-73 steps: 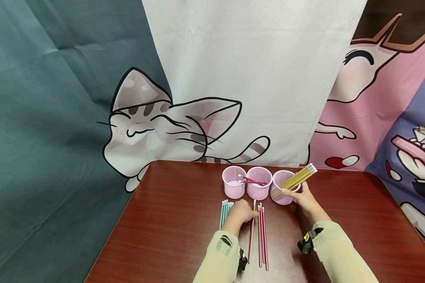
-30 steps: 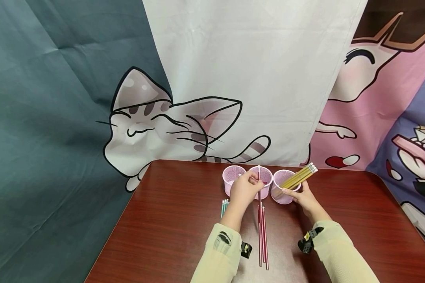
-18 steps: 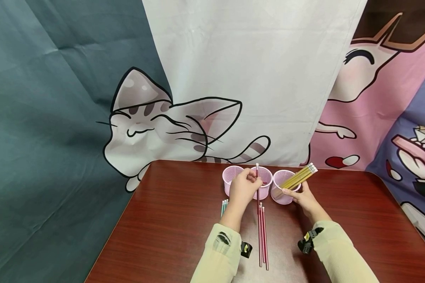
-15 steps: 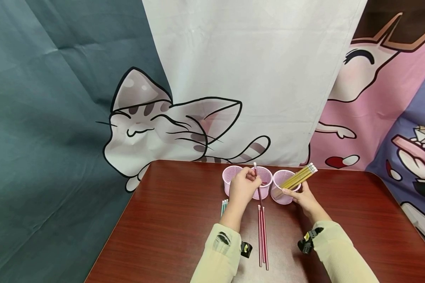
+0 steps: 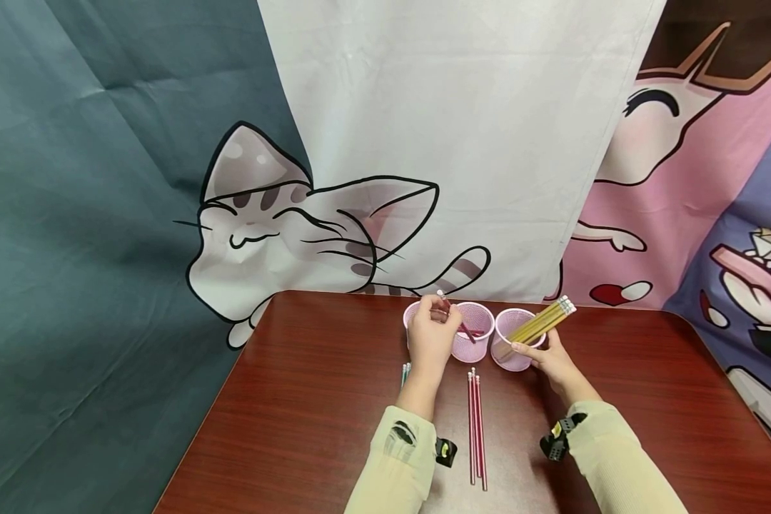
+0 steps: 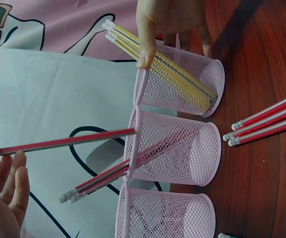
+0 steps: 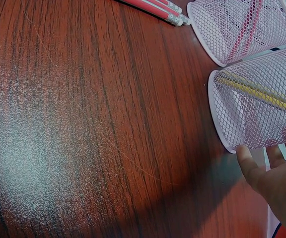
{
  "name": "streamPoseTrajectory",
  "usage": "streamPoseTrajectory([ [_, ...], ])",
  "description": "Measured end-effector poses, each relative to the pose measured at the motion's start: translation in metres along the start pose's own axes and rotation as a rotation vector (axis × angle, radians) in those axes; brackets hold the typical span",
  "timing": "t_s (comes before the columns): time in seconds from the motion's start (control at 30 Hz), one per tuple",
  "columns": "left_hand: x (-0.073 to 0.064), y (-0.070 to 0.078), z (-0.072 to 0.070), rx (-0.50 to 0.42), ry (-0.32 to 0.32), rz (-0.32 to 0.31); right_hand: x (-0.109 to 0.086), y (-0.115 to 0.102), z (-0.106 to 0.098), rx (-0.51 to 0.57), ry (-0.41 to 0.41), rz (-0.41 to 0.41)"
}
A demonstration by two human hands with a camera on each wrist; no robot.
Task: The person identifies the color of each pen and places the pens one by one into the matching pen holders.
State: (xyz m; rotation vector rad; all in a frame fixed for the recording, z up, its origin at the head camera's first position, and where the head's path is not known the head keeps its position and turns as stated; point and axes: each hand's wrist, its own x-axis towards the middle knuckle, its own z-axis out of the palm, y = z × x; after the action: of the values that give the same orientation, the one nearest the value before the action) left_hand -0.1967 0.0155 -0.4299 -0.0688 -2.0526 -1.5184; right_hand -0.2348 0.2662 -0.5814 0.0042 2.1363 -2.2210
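Observation:
My left hand (image 5: 432, 341) pinches a red pencil (image 6: 63, 144) between thumb and fingers, above the left and middle cups. The pencil slants, its white eraser end up and left in the head view. Its lower end is at the mouth of the middle pink mesh pencil cup (image 5: 470, 350), where other red pencils (image 6: 103, 179) lean. My right hand (image 5: 555, 364) grips the right mesh pencil cup (image 5: 509, 360), thumb over the rim and fingers along the far side. Several yellow pencils (image 5: 540, 323) lean in that cup. In the right wrist view, fingertips (image 7: 243, 152) touch the cup near its base.
Three red pencils (image 5: 475, 428) lie side by side on the brown table (image 5: 283, 414). Green pencils (image 5: 405, 371) lie partly hidden behind my left wrist. The left mesh cup (image 6: 170, 215) stands against the middle one. A printed cloth (image 5: 385, 143) hangs behind the table.
My left hand has lifted a red pencil off the table, carried it up to the middle cup, then moved left, tilting it. The right hand and its cup stay in place.

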Motion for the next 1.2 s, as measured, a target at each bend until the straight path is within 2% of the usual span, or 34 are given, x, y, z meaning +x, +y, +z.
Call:
streamPoseTrajectory([
  [0.1, 0.001, -0.001, 0.0, -0.024, 0.034, 0.034, 0.001, 0.001, 0.0, 0.018, 0.003, 0.005],
  [0.17, 0.0, -0.003, 0.0, -0.021, 0.039, 0.039, -0.004, -0.006, 0.003, 0.002, -0.006, -0.008],
  [0.3, -0.003, -0.008, 0.002, 0.011, 0.006, -0.004, -0.016, -0.025, 0.014, -0.045, 0.008, -0.013],
  [0.4, -0.007, -0.013, 0.005, 0.016, -0.027, -0.033, -0.021, -0.036, 0.021, -0.078, 0.031, 0.03],
  [0.57, -0.013, -0.02, 0.009, 0.036, -0.057, -0.018, -0.024, -0.046, 0.024, -0.11, 0.024, 0.08],
  [0.8, -0.017, -0.025, 0.012, 0.075, -0.083, 0.023, -0.024, -0.048, 0.023, -0.103, 0.037, 0.093],
  [1.0, -0.021, -0.03, 0.012, 0.174, -0.132, 0.026, -0.025, -0.048, 0.023, -0.105, 0.036, 0.088],
  [1.2, -0.025, -0.037, 0.013, 0.229, -0.161, 0.016, -0.021, -0.04, 0.02, -0.089, 0.027, 0.065],
])
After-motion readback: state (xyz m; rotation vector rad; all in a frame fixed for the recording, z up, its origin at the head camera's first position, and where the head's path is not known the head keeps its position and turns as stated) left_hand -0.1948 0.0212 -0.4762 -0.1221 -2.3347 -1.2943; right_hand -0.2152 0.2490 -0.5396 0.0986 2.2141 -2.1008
